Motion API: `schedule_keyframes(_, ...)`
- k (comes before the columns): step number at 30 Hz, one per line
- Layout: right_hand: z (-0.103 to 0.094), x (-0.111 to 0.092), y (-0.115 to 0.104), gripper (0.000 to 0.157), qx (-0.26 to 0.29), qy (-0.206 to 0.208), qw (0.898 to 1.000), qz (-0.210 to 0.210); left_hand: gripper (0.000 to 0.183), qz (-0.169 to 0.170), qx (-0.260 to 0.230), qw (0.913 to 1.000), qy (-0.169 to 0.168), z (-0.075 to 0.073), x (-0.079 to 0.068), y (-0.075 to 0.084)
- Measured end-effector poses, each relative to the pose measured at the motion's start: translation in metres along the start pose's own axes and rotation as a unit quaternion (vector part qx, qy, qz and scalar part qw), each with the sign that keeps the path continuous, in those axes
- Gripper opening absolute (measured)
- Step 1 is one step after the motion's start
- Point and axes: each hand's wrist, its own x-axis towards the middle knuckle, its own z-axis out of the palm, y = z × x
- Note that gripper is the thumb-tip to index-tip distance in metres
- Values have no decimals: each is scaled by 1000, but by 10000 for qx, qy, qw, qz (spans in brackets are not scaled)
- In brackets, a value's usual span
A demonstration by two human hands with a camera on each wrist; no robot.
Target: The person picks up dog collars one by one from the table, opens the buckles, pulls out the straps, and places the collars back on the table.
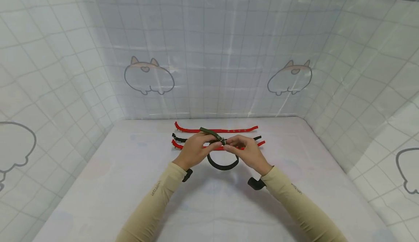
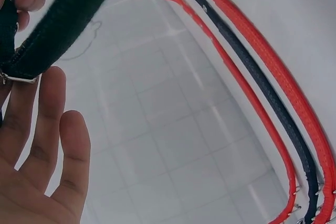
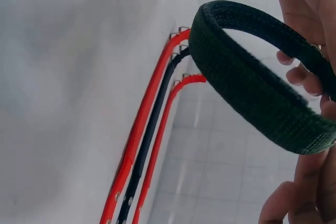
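Note:
A dark green collar [image 1: 223, 167], bent into a loop, hangs above the table between both hands. My left hand [image 1: 195, 150] pinches it near its metal buckle [image 2: 21, 78], with a free end of the strap sticking up past the fingers. From the other side, my right hand [image 1: 247, 152] pinches the strap beside the buckle. The right wrist view shows the loop's woven outer band [image 3: 252, 95] hanging away from the fingers. The fingertips partly cover the buckle, so how the strap runs through it is unclear.
Behind the hands, a far red collar [image 1: 216, 130], a black collar [image 2: 262, 90] and a nearer red collar [image 2: 283, 72] lie stretched side by side on the white table [image 1: 209, 205]. Metal fittings show at their left ends. Tile-patterned sheeting [image 1: 216, 52] rises at the back and sides.

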Motion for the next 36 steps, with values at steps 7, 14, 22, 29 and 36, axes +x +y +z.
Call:
schedule_keyframes(7, -4, 4, 20, 27, 509, -342, 9981, -70, 24, -217, -297, 9993, -26, -5, 2, -2)
schedule_keyframes(14, -4, 5, 16, 24, 553, -449, 9975, -11, 24, -175, -403, 9990, -75, -5, 4, 1)
schedule_keyframes(22, -5, 5, 16, 24, 495, -461, 9977, 13, 24, -185, -291, 9993, -136, -4, 4, 2)
schedule_keyframes(29, -8, 6, 19, 26, 452, -696, 9965, -101, 22, -221, -418, 9988, -84, -6, 4, -1)
schedule_keyframes(36, -7, 7, 16, 24, 455, -659, 9968, 13, 21, -203, -540, 9983, -122, -6, 5, 2)
